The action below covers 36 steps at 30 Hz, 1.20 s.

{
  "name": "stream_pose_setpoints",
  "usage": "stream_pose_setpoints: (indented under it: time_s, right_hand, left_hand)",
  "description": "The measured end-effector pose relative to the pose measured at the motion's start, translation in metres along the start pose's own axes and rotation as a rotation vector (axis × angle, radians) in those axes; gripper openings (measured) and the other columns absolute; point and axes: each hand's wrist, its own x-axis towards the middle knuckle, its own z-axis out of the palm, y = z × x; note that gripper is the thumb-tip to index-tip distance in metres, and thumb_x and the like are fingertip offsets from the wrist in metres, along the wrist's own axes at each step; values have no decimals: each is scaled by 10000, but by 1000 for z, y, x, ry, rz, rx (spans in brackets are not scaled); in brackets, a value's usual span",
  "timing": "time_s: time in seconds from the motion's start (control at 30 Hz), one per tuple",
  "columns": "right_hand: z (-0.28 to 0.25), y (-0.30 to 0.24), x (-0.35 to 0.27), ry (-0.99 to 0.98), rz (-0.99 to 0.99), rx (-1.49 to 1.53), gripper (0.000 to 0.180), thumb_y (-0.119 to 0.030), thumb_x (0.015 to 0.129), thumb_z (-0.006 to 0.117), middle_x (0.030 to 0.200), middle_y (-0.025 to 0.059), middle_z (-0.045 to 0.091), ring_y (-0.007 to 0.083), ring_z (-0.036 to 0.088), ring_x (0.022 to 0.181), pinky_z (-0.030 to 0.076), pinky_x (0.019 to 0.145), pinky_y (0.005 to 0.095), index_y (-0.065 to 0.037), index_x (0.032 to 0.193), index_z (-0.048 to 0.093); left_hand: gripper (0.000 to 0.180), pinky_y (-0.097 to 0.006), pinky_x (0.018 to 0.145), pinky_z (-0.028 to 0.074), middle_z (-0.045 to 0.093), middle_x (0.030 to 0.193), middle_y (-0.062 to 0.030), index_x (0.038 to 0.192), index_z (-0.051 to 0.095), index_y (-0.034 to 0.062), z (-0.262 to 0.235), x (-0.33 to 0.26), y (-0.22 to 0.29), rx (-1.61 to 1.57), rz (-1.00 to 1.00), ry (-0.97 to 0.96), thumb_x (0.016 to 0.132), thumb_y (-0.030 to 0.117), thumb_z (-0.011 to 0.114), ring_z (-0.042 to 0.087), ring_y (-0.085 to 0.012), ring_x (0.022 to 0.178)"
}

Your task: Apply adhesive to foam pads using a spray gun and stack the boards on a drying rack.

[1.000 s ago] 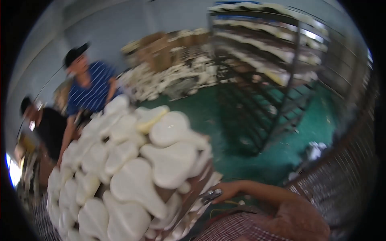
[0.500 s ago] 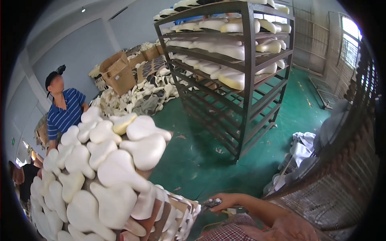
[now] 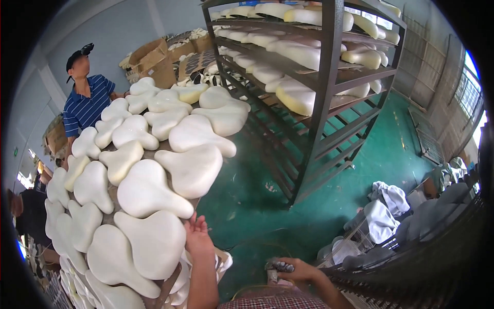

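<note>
Several white bicycle-saddle-shaped foam pads cover the top of a stack at the left, with a few yellowish ones among them. My left hand is beside the stack's right edge, fingers apart and slightly curled, close to the tip of one pad; whether it touches is unclear. Low in the middle, my right hand is wrapped round a mottled dark grey hand tool, its exact kind not clear. Thin yellowish cord curves near it. Under the top layer, edges of more pads show beside my left forearm.
A tall dark metal rack with more pads on its shelves stands ahead. Beyond the stack is a person in a blue striped shirt. Cardboard boxes lie at the back; grey cloths and a basket are at the right.
My left hand has come into view by the stack's edge. The stack appears higher and nearer, and the rack looks closer. My right hand with the tool has shifted right and slightly down.
</note>
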Motion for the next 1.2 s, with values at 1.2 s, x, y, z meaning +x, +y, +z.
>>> stream_pose_setpoints:
  time_s: [1.2]
  right_hand:
    - [109, -215, -26, -223, -993, -128, 400, -313, 783, 560, 864, 180, 615, 168, 561, 709, 437, 585, 275, 29, 992, 541]
  left_hand:
    - [587, -354, 996, 286, 541, 1148, -102, 1259, 429, 77, -227, -173, 3, 285, -933, -1207, 912, 533, 305, 468, -178, 1090]
